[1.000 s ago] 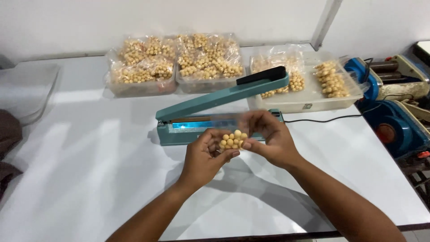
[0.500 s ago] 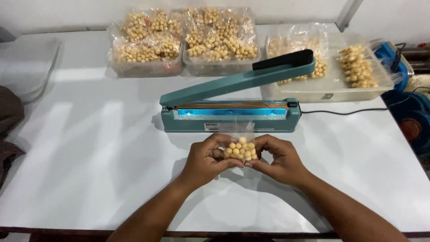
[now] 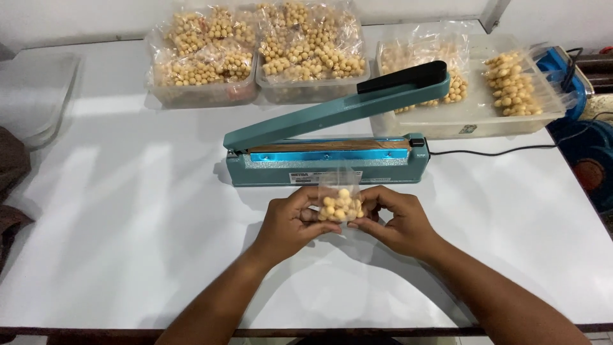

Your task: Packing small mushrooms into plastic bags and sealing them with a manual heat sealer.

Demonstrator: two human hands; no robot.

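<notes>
A small clear plastic bag of yellow round snack balls [image 3: 340,203] is held between both hands just above the white table [image 3: 128,211]. My left hand [image 3: 292,222] grips its left side and my right hand [image 3: 394,220] grips its right side. The bag's open top points toward a teal impulse heat sealer [image 3: 325,160] directly behind it. The sealer's arm with the black handle [image 3: 403,76] is raised.
Two clear tubs [image 3: 204,96] piled with filled snack bags stand at the back. A wider clear tray [image 3: 472,115] with a few bags sits back right. The sealer's black cord [image 3: 491,152] runs right. Stacked clear lids [image 3: 35,96] lie far left.
The camera view has moved closer and lower. Both hands have drawn the bag slightly toward me, away from the sealer's bar, and still hold it.
</notes>
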